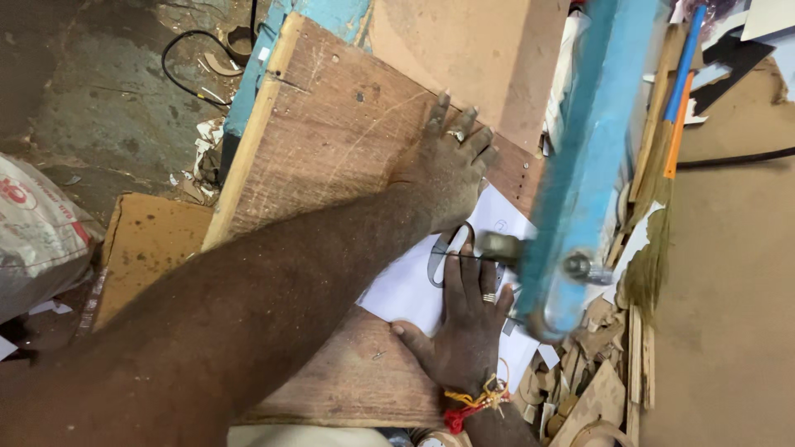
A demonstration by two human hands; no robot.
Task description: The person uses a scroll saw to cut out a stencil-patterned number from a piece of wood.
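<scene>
My left hand [447, 161] lies flat, fingers spread, on a worn wooden saw table [331, 141], its heel at the edge of a white sheet [406, 290] marked with a curved outline. My right hand [465, 331], wearing a ring and a red-and-yellow wrist thread, presses flat on the sheet's near part. A thin saw blade runs between the two hands to a metal clamp [498, 247] on the blue saw arm [588, 149]. My right fingertips lie just beside the blade. Neither hand grips anything.
A brown board [472, 58] leans at the table's far end. Wood offcuts [596, 364] pile up to the right under the saw arm, beside a broom [679, 91] with a blue-and-orange handle. On the floor to the left are a white sack [37, 236], cardboard [145, 240] and a black cable [178, 58].
</scene>
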